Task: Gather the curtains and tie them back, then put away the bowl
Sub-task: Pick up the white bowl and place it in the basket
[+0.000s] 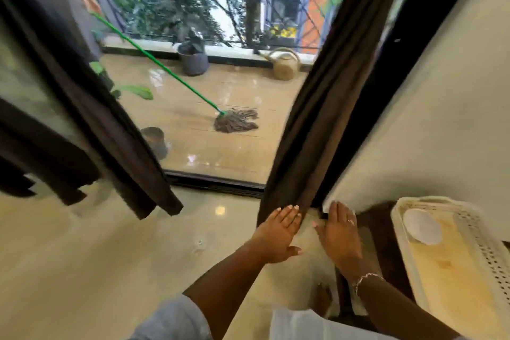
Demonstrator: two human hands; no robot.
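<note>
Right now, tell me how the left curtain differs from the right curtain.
The right curtain is bunched into a narrow column; the left curtain hangs in looser, wider folds. The left hand and right hand flank the right curtain's hem; nothing touches the left curtain. Both are dark brown.

Straight ahead at twelve o'clock, a mop [236,120] lies on the balcony floor, with a watering can [285,63] behind it. One curtain [91,107] hangs at ten o'clock. Another, the gathered curtain [325,107], hangs at one o'clock, with the left hand [278,232] at its foot and the right hand [340,232] just beside. At three o'clock, a bowl [422,226] sits in a tray [485,254].
</note>
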